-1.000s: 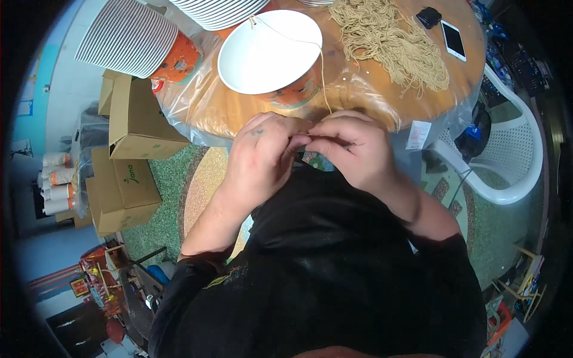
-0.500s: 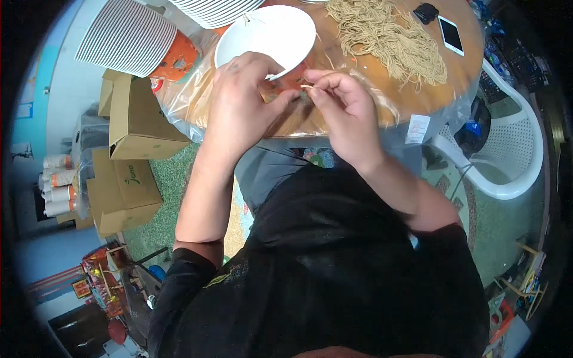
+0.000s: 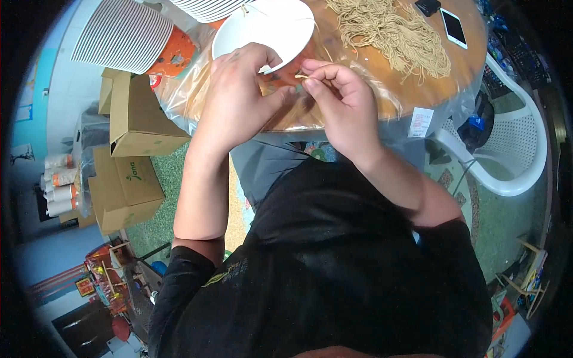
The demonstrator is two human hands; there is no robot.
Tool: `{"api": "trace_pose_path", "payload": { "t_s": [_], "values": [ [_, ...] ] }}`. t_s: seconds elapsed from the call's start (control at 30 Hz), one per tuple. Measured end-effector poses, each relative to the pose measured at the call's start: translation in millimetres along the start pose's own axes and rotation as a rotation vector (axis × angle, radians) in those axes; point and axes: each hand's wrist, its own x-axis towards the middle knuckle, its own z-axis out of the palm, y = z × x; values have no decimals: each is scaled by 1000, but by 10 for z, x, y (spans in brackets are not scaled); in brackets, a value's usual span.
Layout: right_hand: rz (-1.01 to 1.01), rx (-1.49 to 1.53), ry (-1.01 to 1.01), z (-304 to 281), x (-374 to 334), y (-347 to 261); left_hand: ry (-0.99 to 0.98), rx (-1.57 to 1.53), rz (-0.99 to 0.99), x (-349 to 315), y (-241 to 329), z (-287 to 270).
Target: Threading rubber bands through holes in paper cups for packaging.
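A white-lined paper bucket (image 3: 280, 27) stands tilted at the table's near edge, its open mouth facing me. A small knot of tan cord shows at its far rim. My left hand (image 3: 242, 98) holds the near rim, fingers curled over it and thumb apart on the outer side; the fingertips are partly hidden. Just right of the rim, my right hand (image 3: 343, 101) pinches the short end of a tan cord (image 3: 301, 76) between thumb and forefinger. Where the rest of that cord runs is too small to tell.
A heap of tan cords (image 3: 400, 42) lies at the far right, near a white phone (image 3: 453, 28) and a small black object (image 3: 428, 7). Stacked paper buckets (image 3: 122, 36) lean at the left. Cardboard boxes (image 3: 140, 122) and a white plastic chair (image 3: 519, 119) flank the table.
The cord end in my right hand has shifted slightly left and up. My left hand keeps its hold on the bucket rim. The whole view has moved a little.
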Motion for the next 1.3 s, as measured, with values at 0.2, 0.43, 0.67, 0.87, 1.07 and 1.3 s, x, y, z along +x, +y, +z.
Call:
{"api": "trace_pose_path", "payload": {
  "t_s": [0.2, 0.43, 0.67, 0.87, 1.07, 1.3],
  "values": [
    [-2, -29, -2, -5, -18, 2, -11, -8, 3, 24, -54, 26],
    [-16, -33, -14, -11, -11, -6, -38, -160, -43, 29, -149, 7],
    [0, 4, -13, -23, -17, -3, 10, -29, -76, 33, -17, 77],
    [5, 7, -30, -29, -33, -15, 98, -11, -1, 21, -64, 147],
    [-4, 6, -38, -39, -31, -12, 129, 55, -95, 6, 23, 186],
    [11, 83, -31, -59, 10, -79, 150, 72, -55, -48, 88, 182]
  ]
}}
